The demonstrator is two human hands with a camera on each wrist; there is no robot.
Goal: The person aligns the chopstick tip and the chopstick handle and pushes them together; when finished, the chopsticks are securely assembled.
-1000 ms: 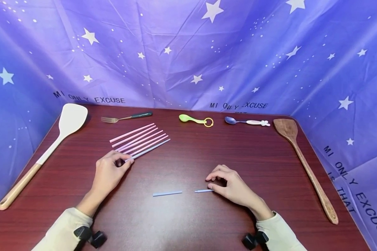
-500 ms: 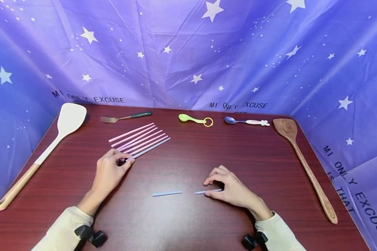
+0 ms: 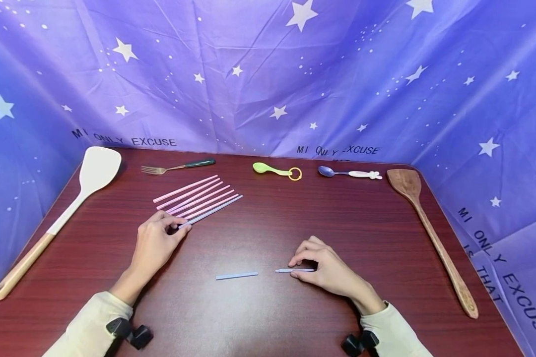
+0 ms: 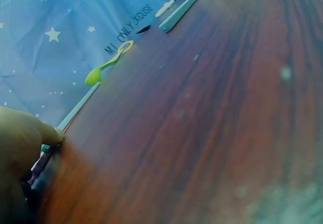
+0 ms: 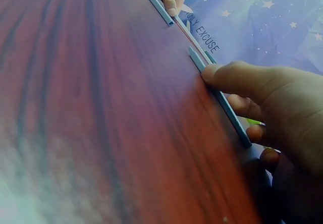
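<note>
Beside a row of several pink chopsticks (image 3: 196, 191), a long blue chopstick (image 3: 216, 208) lies slanted on the table. My left hand (image 3: 157, 243) pinches its near end between thumb and index finger. My right hand (image 3: 330, 265) holds a short blue chopstick piece (image 3: 283, 270) low at the table, thumb on the near side and fingers behind; a thinner stub shows at its left end. In the right wrist view, the thumb presses on this piece (image 5: 229, 108). Between the hands lies another short blue chopstick piece (image 3: 236, 275), apart from the held one and roughly in line with it.
Along the back lie a fork (image 3: 178, 167), a green spoon (image 3: 272, 169) with a yellow ring, and a small spoon (image 3: 350, 173) with a white handle. A white spatula (image 3: 99, 171) lies left, a wooden spatula (image 3: 429, 233) right. Starry cloth (image 3: 250, 99) surrounds the table.
My right thumb and index finger have slid left along the short blue piece toward its stub end, with more of it showing between them. My left hand stays at the long blue chopstick.
</note>
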